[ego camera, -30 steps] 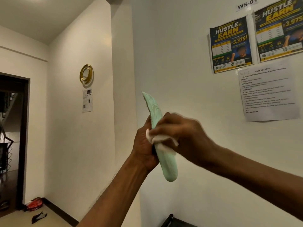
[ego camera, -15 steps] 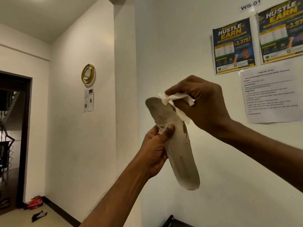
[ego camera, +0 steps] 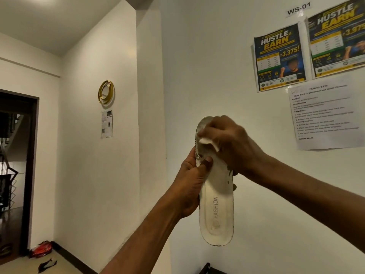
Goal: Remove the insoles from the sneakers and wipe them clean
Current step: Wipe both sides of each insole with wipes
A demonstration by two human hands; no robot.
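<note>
A white insole (ego camera: 216, 210) printed "FASHION" stands upright in front of the wall, heel end down, its top face towards me with dark worn patches near the toe. My left hand (ego camera: 192, 181) grips its left edge at mid-length, thumb across the face. My right hand (ego camera: 230, 144) covers the toe end and presses a small white wipe (ego camera: 207, 141) against it. No sneakers are in view.
White walls close ahead carry posters (ego camera: 280, 56) and a printed task sheet (ego camera: 324, 113). A gold ring ornament (ego camera: 106, 92) hangs on the left wall. A dark doorway (ego camera: 15, 171) opens at far left, with a red item (ego camera: 40, 249) on the floor. A black edge (ego camera: 207, 268) shows at the bottom.
The insole turned from its green underside to its white top face. My right hand moved with the wipe from mid-insole up to the toe end, then came down onto it.
</note>
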